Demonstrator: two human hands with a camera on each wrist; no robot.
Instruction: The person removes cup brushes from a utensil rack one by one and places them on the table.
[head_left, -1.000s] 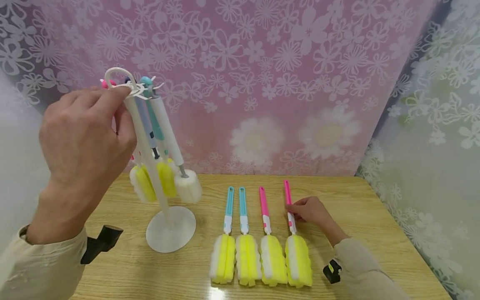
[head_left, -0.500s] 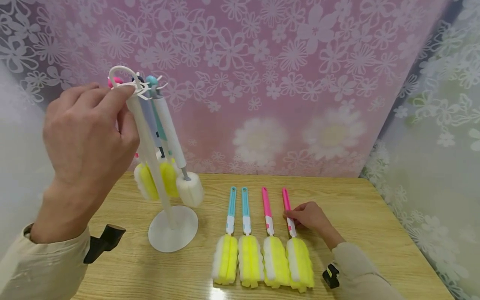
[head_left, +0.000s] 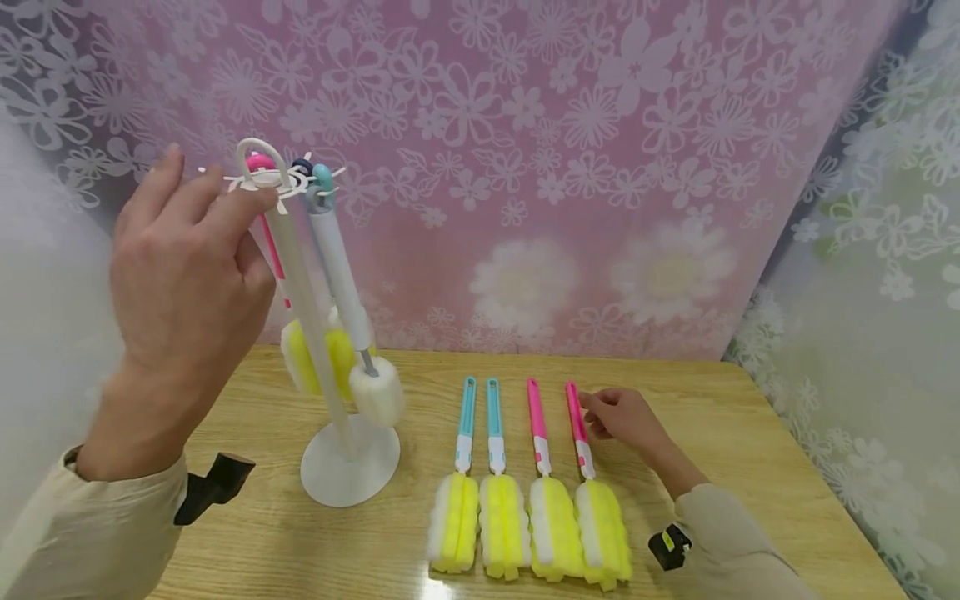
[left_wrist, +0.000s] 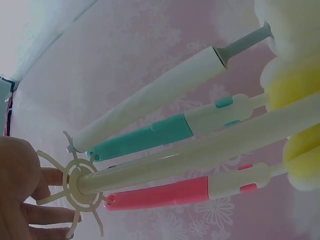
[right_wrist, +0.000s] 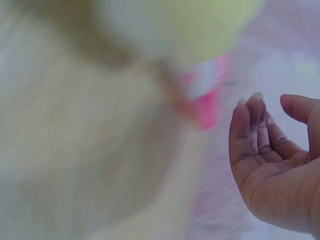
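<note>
My left hand (head_left: 191,283) is at the top of a white hanging stand (head_left: 311,333). Its fingers extend loosely and touch the hooked ring (left_wrist: 82,187), as the left wrist view shows. From the hooks hang a white-handled sponge brush (head_left: 341,279), a teal-handled brush (left_wrist: 165,131) and a pink-handled brush (left_wrist: 160,194). On the table, two blue-handled sponge brushes and two pink-handled ones lie in a row. Beside the rightmost pink-handled brush (head_left: 576,417) is my right hand (head_left: 630,421), holding nothing; the right wrist view shows its fingers slightly bent and apart from the thumb.
The wooden table (head_left: 750,500) meets a flowered pink backdrop (head_left: 517,208) at its back edge. The stand's round base (head_left: 318,475) rests at the left. Pale flowered curtains (head_left: 900,333) flank the right side. A dark-blue handle top (head_left: 302,167) shows on the ring.
The hooked ring has turned, shifting its hanging brushes; a pink one now shows beside the pole. My left fingers have loosened. My right hand has released the rightmost pink-handled brush.
</note>
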